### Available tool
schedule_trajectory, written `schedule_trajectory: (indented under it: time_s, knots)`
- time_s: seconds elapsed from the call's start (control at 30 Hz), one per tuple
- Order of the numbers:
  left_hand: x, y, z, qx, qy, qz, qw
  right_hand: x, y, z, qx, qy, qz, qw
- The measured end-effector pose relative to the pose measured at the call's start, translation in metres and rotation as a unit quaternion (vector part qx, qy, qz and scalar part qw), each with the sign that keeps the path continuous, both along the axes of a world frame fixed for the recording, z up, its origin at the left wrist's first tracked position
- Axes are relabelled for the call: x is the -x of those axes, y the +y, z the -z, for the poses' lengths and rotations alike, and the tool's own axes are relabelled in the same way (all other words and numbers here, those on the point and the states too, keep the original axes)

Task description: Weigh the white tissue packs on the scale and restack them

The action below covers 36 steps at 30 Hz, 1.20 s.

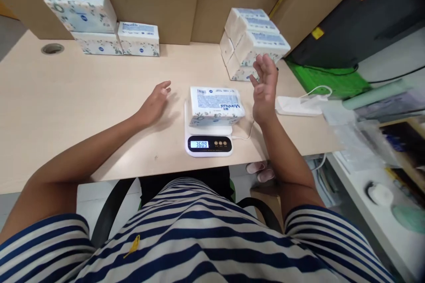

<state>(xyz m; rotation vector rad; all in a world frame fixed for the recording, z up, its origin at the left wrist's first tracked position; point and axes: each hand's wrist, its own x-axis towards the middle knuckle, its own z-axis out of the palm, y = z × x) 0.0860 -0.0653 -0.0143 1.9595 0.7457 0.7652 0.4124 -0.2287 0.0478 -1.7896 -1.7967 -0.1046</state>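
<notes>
A: Where's the tissue pack?
B: The tissue pack point(215, 105) lies flat on a white scale point(208, 152), by the middle of the tabletop's point(99, 79) front edge. Printed face up, the Manhua lettering upside down from the wearer's seat. Lit display point(199, 144) looks like 360.9.

A: Left hand?
B: Left hand point(154, 104) apart from the scale, on its left side. Fingers loosely curled, nothing held. Shadow beside it; whether it touches the wood, can't tell.

A: And the right?
B: Right hand point(264, 90) raised just right of the pack, fingers up and loosely spread, palm bare. Nothing in it.

A: Back edge?
B: Cardboard boxes point(142, 2) stand along it. Toward the back left corner, three packs point(137, 46): two side by side, one on top of the left one. A cable hole point(52, 49) lies left of them. Toward the back right corner, a stacked block of packs point(237, 46), partly behind the right hand.

A: Right edge?
B: White power strip point(295, 106) near it, cable plugged in.
</notes>
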Motion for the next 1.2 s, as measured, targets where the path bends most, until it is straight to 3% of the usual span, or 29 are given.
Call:
schedule_trajectory:
  time_s: [0.1, 0.23, 0.47, 0.63, 0.73, 0.97, 1.2]
  knots:
    - [-0.013, -0.003, 0.001, 0.11, -0.08, -0.01, 0.991, -0.01, 0.011, 0.035, -0.017, 0.086, 0.041, 0.995]
    - [-0.017, -0.009, -0.003, 0.115, -0.094, -0.027, 0.989, -0.009, 0.009, 0.056, 0.004, 0.123, 0.014, 0.992]
    - [-0.015, -0.011, -0.002, 0.117, -0.072, -0.035, 0.99, -0.01, -0.013, 0.046, 0.003, 0.153, 0.018, 0.988]
    - [-0.013, -0.004, 0.006, 0.121, -0.13, -0.031, 0.984, -0.013, -0.013, 0.046, -0.098, 0.243, -0.018, 0.965]
    - [-0.012, -0.002, 0.007, 0.115, -0.096, -0.045, 0.988, -0.014, -0.013, 0.048, -0.118, 0.272, -0.029, 0.955]
    - [-0.012, -0.004, 0.005, 0.109, -0.051, -0.063, 0.991, -0.011, -0.018, 0.043, -0.056, 0.172, 0.012, 0.983]
    - [-0.013, -0.003, 0.007, 0.111, -0.073, -0.051, 0.99, -0.014, -0.011, 0.044, -0.176, 0.274, -0.006, 0.946]
